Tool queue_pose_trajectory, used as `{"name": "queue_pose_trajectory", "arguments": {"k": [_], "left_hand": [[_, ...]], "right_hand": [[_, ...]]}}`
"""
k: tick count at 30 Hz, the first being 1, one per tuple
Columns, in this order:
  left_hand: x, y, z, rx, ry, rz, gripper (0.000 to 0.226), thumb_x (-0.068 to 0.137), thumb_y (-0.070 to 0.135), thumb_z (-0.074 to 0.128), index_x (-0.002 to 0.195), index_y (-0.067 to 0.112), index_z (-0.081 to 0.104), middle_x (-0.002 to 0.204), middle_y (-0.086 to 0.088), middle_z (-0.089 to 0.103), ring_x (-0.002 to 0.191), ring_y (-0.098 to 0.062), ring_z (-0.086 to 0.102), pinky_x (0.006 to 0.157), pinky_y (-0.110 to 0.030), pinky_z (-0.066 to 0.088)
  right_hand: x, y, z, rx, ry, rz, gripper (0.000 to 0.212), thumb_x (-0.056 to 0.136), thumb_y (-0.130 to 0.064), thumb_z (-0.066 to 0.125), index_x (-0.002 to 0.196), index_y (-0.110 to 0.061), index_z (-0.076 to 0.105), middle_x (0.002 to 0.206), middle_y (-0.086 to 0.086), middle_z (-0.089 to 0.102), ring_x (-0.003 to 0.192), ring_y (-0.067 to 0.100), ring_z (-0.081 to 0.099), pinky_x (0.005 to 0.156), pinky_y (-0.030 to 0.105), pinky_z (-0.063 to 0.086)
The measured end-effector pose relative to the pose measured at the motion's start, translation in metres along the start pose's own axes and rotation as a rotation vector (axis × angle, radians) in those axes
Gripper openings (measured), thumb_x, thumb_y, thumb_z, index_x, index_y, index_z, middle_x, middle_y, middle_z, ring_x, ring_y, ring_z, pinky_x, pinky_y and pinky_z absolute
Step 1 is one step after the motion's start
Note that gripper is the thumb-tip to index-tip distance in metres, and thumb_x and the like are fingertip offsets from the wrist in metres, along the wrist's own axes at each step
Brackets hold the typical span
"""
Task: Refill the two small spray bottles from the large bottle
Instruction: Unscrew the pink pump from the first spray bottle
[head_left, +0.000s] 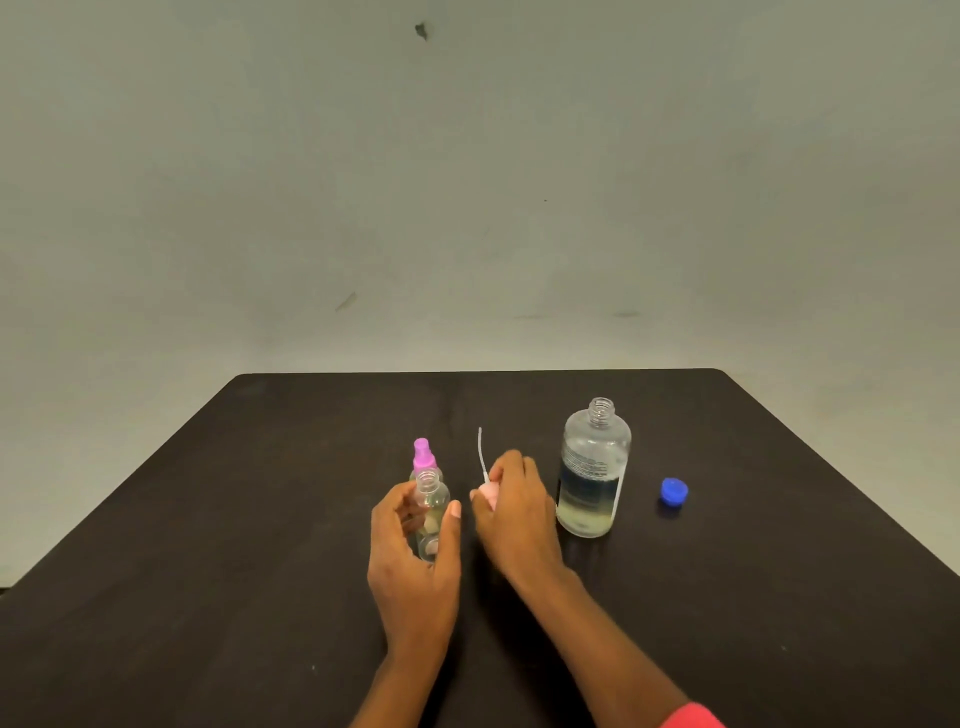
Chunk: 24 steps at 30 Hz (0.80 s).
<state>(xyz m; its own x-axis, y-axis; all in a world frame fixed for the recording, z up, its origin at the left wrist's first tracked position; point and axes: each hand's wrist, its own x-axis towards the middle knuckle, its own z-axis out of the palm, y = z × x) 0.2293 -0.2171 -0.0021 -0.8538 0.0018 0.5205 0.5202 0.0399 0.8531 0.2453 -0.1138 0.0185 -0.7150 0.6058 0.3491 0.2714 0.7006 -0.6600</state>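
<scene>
Large bottle (595, 467) uncapped on your dark bench (260, 571), blue cap (674, 491) beside, left fingers (399, 512) curled round open small bottle (431, 506), right fingers (511, 467) gripping pink sprayer (488, 494), grey wall (467, 182) behind

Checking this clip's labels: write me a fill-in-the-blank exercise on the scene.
1. The cap lying on the table is ___.
2. The large bottle stands to the ___ of the right hand.
3. The spray head held in the right hand is ___.
4. The small bottle in the left hand is in ___ of the sprayer-topped bottle.
Missing words: blue; right; pink; front.
</scene>
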Motion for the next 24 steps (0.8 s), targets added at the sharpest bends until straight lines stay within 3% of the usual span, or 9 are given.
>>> {"name": "queue_pose_trajectory", "arguments": {"k": [7, 16, 20, 24], "left_hand": [[0.002, -0.003, 0.002, 0.018, 0.008, -0.013, 0.038, 0.079, 0.019, 0.071, 0.112, 0.024, 0.052, 0.102, 0.016, 0.056, 0.095, 0.004, 0.055, 0.076, -0.003, 0.041], [0.001, -0.003, 0.001, 0.022, 0.010, -0.009, 0.037, 0.079, 0.020, 0.071, 0.110, 0.027, 0.051, 0.101, 0.016, 0.057, 0.094, 0.004, 0.055, 0.075, -0.005, 0.042], [0.001, -0.002, 0.000, 0.021, 0.008, -0.005, 0.037, 0.079, 0.021, 0.070, 0.110, 0.027, 0.051, 0.101, 0.016, 0.056, 0.094, 0.003, 0.055, 0.075, -0.005, 0.042], [0.001, -0.001, 0.001, 0.016, 0.001, -0.006, 0.037, 0.079, 0.019, 0.071, 0.110, 0.025, 0.051, 0.100, 0.015, 0.057, 0.094, 0.003, 0.055, 0.074, -0.005, 0.042]], "right_hand": [[0.008, 0.015, 0.024, 0.045, -0.023, 0.082, 0.029, 0.088, -0.024, 0.064, 0.093, -0.018, 0.036, 0.101, 0.003, 0.049, 0.095, 0.025, 0.054, 0.079, 0.035, 0.043], [0.010, 0.023, 0.030, 0.101, -0.027, 0.114, 0.039, 0.086, -0.029, 0.067, 0.113, -0.013, 0.044, 0.115, 0.004, 0.049, 0.103, 0.024, 0.053, 0.086, 0.034, 0.043], [0.001, 0.026, 0.030, 0.096, 0.001, 0.078, 0.045, 0.081, -0.020, 0.070, 0.117, -0.012, 0.045, 0.118, 0.004, 0.045, 0.105, 0.022, 0.052, 0.087, 0.031, 0.044], [-0.005, 0.030, 0.032, 0.120, 0.039, 0.054, 0.037, 0.078, -0.012, 0.067, 0.109, -0.013, 0.047, 0.106, -0.002, 0.042, 0.096, 0.021, 0.055, 0.081, 0.033, 0.047]]}}
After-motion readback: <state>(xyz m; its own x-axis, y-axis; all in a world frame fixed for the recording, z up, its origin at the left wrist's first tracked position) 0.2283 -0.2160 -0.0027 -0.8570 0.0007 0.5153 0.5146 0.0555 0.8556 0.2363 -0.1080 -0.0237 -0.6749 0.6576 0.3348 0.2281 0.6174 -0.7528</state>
